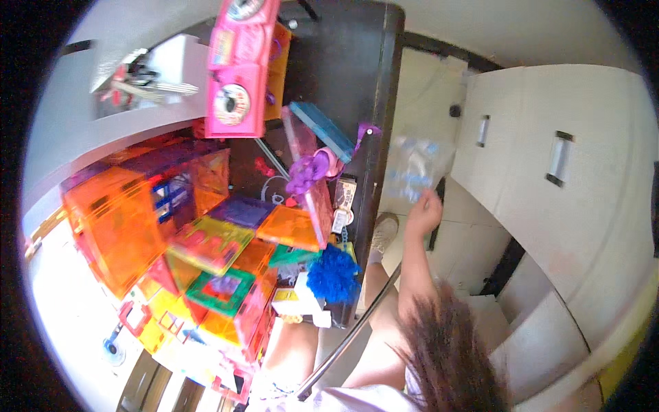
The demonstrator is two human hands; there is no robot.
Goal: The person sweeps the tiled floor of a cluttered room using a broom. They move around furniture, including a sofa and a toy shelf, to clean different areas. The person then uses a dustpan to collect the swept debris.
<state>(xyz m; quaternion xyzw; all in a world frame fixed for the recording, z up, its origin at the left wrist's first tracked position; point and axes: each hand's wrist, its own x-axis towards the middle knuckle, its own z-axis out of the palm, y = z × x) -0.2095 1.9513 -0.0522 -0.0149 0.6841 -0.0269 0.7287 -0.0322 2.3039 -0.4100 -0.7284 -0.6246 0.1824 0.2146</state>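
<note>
At the right of the desk, my right hand (425, 211) is closed at the near end of a clear plastic bag (414, 165) with bluish marks, which looks gripped in its fingers. The bag is blurred and hangs over the pale floor. My left hand is out of view. On the dark desk (340, 67), left of my right arm, lie a blue fluffy pom-pom (333, 273), a purple scrunchie (308, 174), a blue box or book (322, 131) and a card tag (344, 198). Translucent coloured plastic tiles (211, 244) are built into box shapes.
A pink plastic case (237, 77) stands at the desk's far side. White cabinets (540, 139) with metal handles line the right. A thin dark rod (350, 335) runs slantwise over my legs. My shoe (385, 232) is beside the desk edge. Hair hangs across my right upper arm.
</note>
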